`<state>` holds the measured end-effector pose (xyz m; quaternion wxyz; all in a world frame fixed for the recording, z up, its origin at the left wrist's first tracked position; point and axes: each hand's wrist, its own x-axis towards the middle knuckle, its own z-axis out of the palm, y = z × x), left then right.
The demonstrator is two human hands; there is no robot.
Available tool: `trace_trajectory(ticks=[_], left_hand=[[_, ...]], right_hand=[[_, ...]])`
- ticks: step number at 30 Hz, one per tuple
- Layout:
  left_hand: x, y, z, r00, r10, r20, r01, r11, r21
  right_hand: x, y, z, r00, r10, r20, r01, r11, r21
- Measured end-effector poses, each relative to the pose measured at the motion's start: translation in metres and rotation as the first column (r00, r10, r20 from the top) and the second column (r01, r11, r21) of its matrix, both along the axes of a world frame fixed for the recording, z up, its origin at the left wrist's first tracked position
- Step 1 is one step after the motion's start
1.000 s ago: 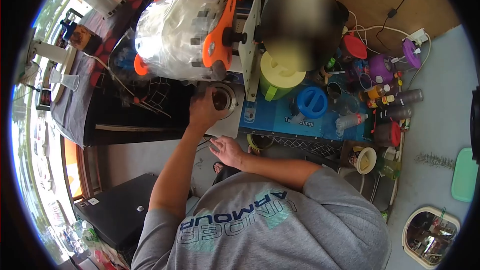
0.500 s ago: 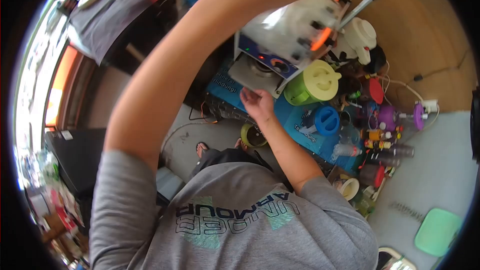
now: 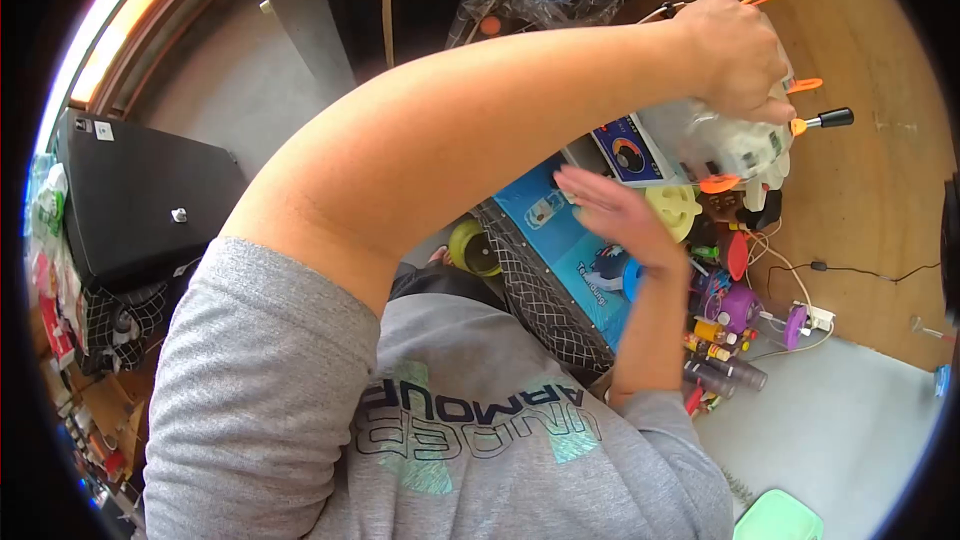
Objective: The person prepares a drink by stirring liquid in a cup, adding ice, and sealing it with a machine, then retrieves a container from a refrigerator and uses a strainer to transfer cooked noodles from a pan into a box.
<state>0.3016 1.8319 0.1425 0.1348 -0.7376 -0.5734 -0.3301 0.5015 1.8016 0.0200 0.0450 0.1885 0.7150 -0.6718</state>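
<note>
Up at two o'clock, the left hand (image 3: 735,58) curls over a plastic roll (image 3: 740,148), grip unclear; the right hand (image 3: 622,215) spreads at three.

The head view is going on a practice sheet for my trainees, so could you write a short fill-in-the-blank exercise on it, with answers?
1. The higher bare hand in the view is the person's ____ hand.
2. The slim metal lever next to the clear-plastic-wrapped roll ends in a ____ handle.
3. Near the bare right hand is a round plastic lid coloured pale ____.
4. The person's short-sleeved T-shirt is ____.

Missing words: left; black; yellow; grey.
</note>
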Motion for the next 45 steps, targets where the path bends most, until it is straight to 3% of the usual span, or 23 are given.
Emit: trace_trajectory(ticks=[2, 4, 5, 6, 7, 8, 9, 11, 13, 14, 16, 17, 19, 22, 24, 26, 28, 31, 32, 38, 41, 44, 45], left_hand=[[-0.002, -0.007, -0.011, 1.000, 0.003, 0.010, -0.003, 1.000, -0.002], [-0.003, -0.004, -0.033, 0.999, -0.042, 0.032, 0.025, 0.913, 0.406], [-0.003, -0.005, -0.038, 0.999, -0.037, 0.033, 0.020, 0.911, 0.412], [-0.003, -0.007, -0.041, 0.999, -0.038, 0.034, 0.018, 0.884, 0.467], [-0.004, -0.008, -0.044, 0.999, -0.040, 0.034, 0.017, 0.854, 0.520], [-0.004, -0.009, -0.045, 0.999, -0.036, 0.034, 0.013, 0.853, 0.522], [-0.004, -0.010, -0.046, 0.999, -0.036, 0.037, 0.011, 0.843, 0.537], [-0.004, -0.011, -0.047, 0.999, -0.035, 0.038, 0.008, 0.834, 0.552], [-0.003, -0.011, -0.045, 0.999, -0.036, 0.036, 0.010, 0.834, 0.552], [-0.004, -0.010, -0.046, 0.999, -0.036, 0.029, 0.014, 0.832, 0.554], [-0.003, -0.009, -0.047, 0.999, -0.034, 0.037, 0.005, 0.802, 0.597], [-0.002, -0.008, -0.046, 0.999, -0.038, 0.031, 0.012, 0.802, 0.598], [-0.001, -0.010, -0.046, 0.997, -0.034, 0.063, -0.008, 0.818, 0.576], [0.002, -0.012, -0.045, 0.996, 0.014, 0.084, -0.060, 0.818, 0.572], [0.001, -0.009, -0.045, 0.996, 0.006, 0.092, -0.055, 0.834, 0.549], [0.006, -0.008, -0.047, 0.995, -0.041, 0.092, -0.014, 0.852, 0.523], [0.005, -0.006, -0.047, 0.993, -0.031, 0.110, -0.028, 0.867, 0.497], [0.004, -0.004, -0.048, 0.993, -0.052, 0.109, -0.009, 0.867, 0.499], [0.005, -0.005, -0.047, 0.994, -0.036, 0.107, -0.023, 0.861, 0.509], [0.015, -0.005, -0.012, 0.999, 0.016, 0.032, -0.032, 0.788, 0.615], [0.031, 0.031, 0.016, 0.995, -0.022, 0.099, -0.002, 0.972, 0.236], [0.043, 0.055, 0.039, 0.987, -0.012, 0.163, 0.040, 0.984, -0.174], [0.044, 0.057, 0.037, 0.987, -0.023, 0.157, 0.048, 0.986, -0.158]], right_hand=[[0.017, 0.024, 0.099, 0.926, 0.372, -0.065, -0.347, 0.906, 0.243], [0.045, 0.059, 0.152, 0.872, 0.326, -0.365, -0.267, 0.942, 0.202], [0.057, 0.086, 0.156, 0.718, 0.261, -0.645, -0.178, 0.965, 0.193], [0.063, 0.107, 0.171, 0.663, 0.039, -0.748, 0.021, 0.997, 0.071], [0.054, 0.117, 0.190, 0.574, -0.330, -0.749, 0.570, 0.818, 0.077], [0.045, 0.146, 0.197, 0.510, -0.325, -0.796, 0.760, 0.604, 0.240], [0.036, 0.188, 0.203, 0.451, -0.297, -0.842, 0.878, 0.318, 0.358], [0.048, 0.296, 0.193, 0.182, -0.374, -0.909, 0.964, -0.114, 0.240], [0.064, 0.375, 0.186, 0.213, -0.660, -0.721, 0.913, -0.129, 0.388], [0.049, 0.369, 0.187, 0.208, -0.658, -0.724, 0.915, -0.129, 0.381], [0.016, 0.340, 0.192, 0.040, -0.937, -0.347, 0.989, 0.087, -0.122], [0.019, 0.344, 0.196, 0.034, -0.937, -0.348, 0.988, 0.083, -0.127], [0.028, 0.353, 0.200, 0.078, -0.887, -0.455, 0.973, 0.168, -0.160], [-0.003, 0.139, 0.197, -0.079, -0.637, -0.767, 0.971, 0.124, -0.204], [0.008, 0.060, 0.145, -0.010, -0.385, -0.923, 0.969, 0.224, -0.104], [0.011, 0.014, 0.089, 0.118, -0.048, -0.992, 0.977, 0.182, 0.108], [0.012, -0.012, 0.045, 0.144, 0.134, -0.981, 0.967, 0.193, 0.168], [0.012, -0.010, 0.036, 0.024, 0.162, -0.986, 0.969, 0.238, 0.063], [0.013, -0.009, 0.039, 0.098, 0.176, -0.980, 0.973, 0.191, 0.131], [0.012, -0.010, 0.035, 0.034, 0.209, -0.977, 0.981, 0.180, 0.072], [0.010, -0.010, 0.038, 0.017, 0.183, -0.983, 0.978, 0.202, 0.054], [0.013, -0.014, 0.040, 0.042, 0.144, -0.989, 0.980, 0.185, 0.069], [0.013, -0.015, 0.043, 0.041, 0.119, -0.992, 0.977, 0.202, 0.065]])
